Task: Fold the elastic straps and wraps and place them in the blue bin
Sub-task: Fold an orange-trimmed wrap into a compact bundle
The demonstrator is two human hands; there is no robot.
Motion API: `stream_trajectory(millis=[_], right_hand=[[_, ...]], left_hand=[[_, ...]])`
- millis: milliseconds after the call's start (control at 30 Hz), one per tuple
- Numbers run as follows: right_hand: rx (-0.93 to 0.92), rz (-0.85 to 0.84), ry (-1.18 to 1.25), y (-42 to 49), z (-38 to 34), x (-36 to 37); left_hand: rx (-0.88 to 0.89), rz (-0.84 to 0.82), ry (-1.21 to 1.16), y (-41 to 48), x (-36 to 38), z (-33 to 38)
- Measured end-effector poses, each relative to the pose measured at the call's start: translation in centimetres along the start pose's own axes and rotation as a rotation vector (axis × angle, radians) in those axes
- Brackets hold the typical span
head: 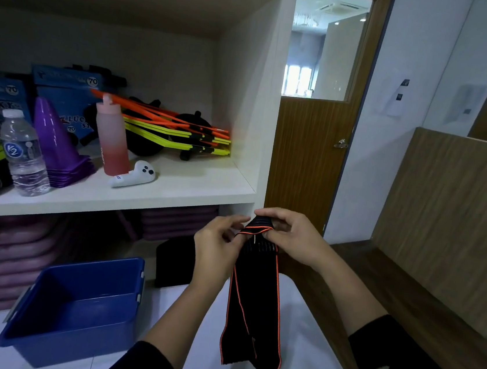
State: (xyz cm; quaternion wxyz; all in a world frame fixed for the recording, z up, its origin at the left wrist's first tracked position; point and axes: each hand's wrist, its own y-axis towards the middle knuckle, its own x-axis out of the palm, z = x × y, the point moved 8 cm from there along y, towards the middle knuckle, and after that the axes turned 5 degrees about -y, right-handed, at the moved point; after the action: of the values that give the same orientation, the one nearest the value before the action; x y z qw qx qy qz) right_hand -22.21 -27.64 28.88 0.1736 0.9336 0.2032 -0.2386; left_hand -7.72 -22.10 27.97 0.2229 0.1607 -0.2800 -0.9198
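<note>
Currently my left hand (216, 243) and right hand (292, 240) pinch the black wrap (252, 306) by its top, right of the blue bin (66, 341); loose hanging tails could slip, undoing my fold.

On the white shelf (175, 188) stand a water bottle (24, 153), stacked purple cones (55, 144) and a pink bottle (112, 139) (a white controller (135, 175) lies beside it); purple mats (0, 253) lie under the shelf.
</note>
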Motion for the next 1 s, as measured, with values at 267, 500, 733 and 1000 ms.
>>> stream_trajectory(millis=[267,500,733,1000], right_hand=[[-0.078,-0.074,-0.056,0.9,-1.6,0.7],[-0.159,0.185,-0.117,1.4,-3.0,-0.6],[-0.223,0.319,-0.152,1.3,-3.7,-0.8],[-0.339,0.412,-0.143,0.8,-4.7,-2.2]], left_hand=[[-0.021,0.002,0.043,1.5,-1.0,0.5],[-0.089,0.023,0.017,2.8,-1.6,0.4],[0.004,-0.108,0.106,3.1,-1.4,1.2],[-0.086,0.041,0.062,3.8,-1.6,2.1]])
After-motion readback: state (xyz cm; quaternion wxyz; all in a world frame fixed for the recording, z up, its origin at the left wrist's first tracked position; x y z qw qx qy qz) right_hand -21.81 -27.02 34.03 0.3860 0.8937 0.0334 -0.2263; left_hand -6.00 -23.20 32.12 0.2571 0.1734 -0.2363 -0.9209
